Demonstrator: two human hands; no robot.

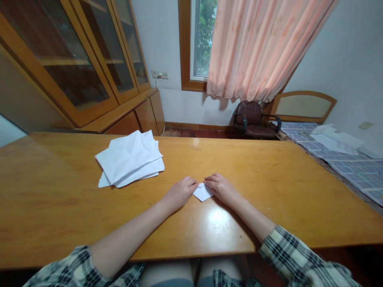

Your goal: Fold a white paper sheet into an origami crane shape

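Paper piece [203, 194]: folded, white, laid on the table [254, 167] between the two hands, its point turned to 6 o'clock and a narrow fold seen along its 12 o'clock side. Clock directions are taken from this piece, with 12 straight ahead.
Left hand [182, 193]: set at 9 o'clock; its grip is nearly closed, fingers bunched, and the piece's upper left side is held at the fingertips.
Right hand [220, 187]: set at 3 o'clock; its grip is likewise drawn almost together, with the upper right side held. How the thumbs are placed cannot be fully told.
Folding step: judged to be the lining-up or pressing of a crease. It would be done best with both sides held level, the edges matched before pressure is put on, and the crease run firmly outward against the hard tabletop.
Paper stack [128, 159]: loose creased sheets at 10 o'clock, well apart from the hands; wide sweeps that way should be avoided.
Table edges: the near edge is crossed by both forearms, at 7 and 5 o'clock; beyond the far edge a chair [248, 115] is seen at 1.
Open room: broad tabletop is offered toward 3 o'clock; past it, between 2 and 3, a bed [347, 167] is seen.
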